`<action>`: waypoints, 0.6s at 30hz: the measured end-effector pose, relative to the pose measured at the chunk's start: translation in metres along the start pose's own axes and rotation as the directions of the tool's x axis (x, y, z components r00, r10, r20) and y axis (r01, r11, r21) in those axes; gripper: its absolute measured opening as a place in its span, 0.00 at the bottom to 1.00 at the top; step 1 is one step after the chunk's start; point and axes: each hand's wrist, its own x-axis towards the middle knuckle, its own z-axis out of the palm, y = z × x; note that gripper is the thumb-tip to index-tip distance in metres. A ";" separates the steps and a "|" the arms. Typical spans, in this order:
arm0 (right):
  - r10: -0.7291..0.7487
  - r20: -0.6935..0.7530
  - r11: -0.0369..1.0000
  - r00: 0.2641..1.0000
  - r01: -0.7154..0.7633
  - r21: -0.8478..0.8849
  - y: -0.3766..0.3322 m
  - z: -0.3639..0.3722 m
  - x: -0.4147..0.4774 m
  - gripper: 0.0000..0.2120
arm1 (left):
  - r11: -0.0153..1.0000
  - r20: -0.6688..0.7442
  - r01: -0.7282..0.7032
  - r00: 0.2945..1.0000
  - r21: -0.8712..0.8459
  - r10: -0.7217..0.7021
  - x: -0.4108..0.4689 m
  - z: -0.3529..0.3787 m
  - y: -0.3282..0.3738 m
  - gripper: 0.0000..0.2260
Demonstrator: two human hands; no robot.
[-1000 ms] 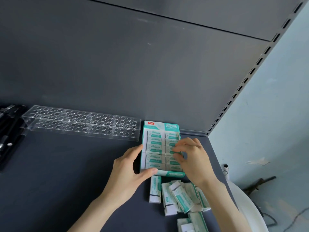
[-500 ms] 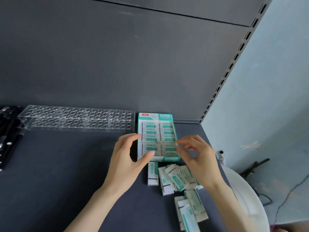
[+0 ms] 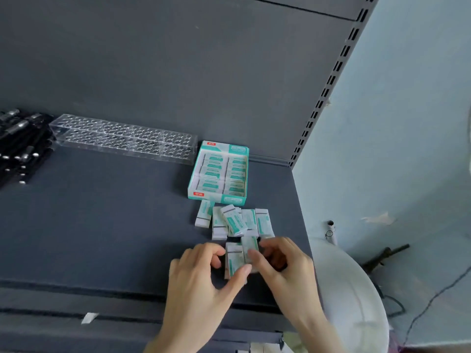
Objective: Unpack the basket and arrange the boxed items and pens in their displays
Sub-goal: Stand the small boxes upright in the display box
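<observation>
A teal and white display box [image 3: 218, 197] stands at the shelf's back right, filled with rows of small boxed erasers. In front of it lies a loose pile of the same small boxes [image 3: 234, 221]. Nearer the front edge, my left hand [image 3: 201, 284] and my right hand [image 3: 283, 266] close from both sides on two or three small boxes [image 3: 238, 258], fingers and thumbs curled round them. A clear acrylic pen holder [image 3: 122, 138] with several holes sits at the back, holding nothing. Black pens [image 3: 20, 149] lie heaped at the far left.
The dark grey shelf [image 3: 102, 225] ends at a front lip with a price rail. A slotted upright [image 3: 328, 82] and a pale wall bound the right side. A white round object [image 3: 354, 301] sits below the shelf's right corner.
Both hands left the display box and came back toward the front edge, where they now grip loose small boxes. The view has tilted down and pulled back.
</observation>
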 end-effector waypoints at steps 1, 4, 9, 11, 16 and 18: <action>-0.004 0.023 1.000 1.000 0.004 -0.020 0.001 0.000 0.000 0.06 | 0.999 0.004 0.016 1.000 0.039 -0.017 -0.003 0.001 0.001 0.20; 0.011 0.062 1.000 0.998 -0.010 -0.013 0.003 0.001 0.000 0.08 | 0.995 0.029 0.066 0.997 0.076 -0.069 -0.005 -0.001 0.002 0.15; 0.051 0.088 0.998 0.995 -0.054 0.041 0.003 -0.004 0.002 0.10 | 0.981 0.078 0.171 0.983 -0.093 -0.164 -0.001 -0.013 0.008 0.03; 0.062 0.103 0.993 0.993 -0.072 0.097 0.002 -0.005 0.002 0.11 | 0.957 0.109 0.251 0.965 -0.143 -0.237 0.001 -0.015 0.007 0.07; 0.090 0.172 0.915 0.981 -0.149 0.375 0.002 -0.018 0.003 0.07 | 0.906 0.263 0.305 0.937 -0.293 -0.230 0.005 -0.027 0.002 0.04; 0.064 0.181 0.874 0.981 -0.143 0.465 -0.001 -0.023 0.005 0.04 | 0.854 0.278 0.332 0.932 -0.401 -0.232 0.004 -0.033 0.002 0.04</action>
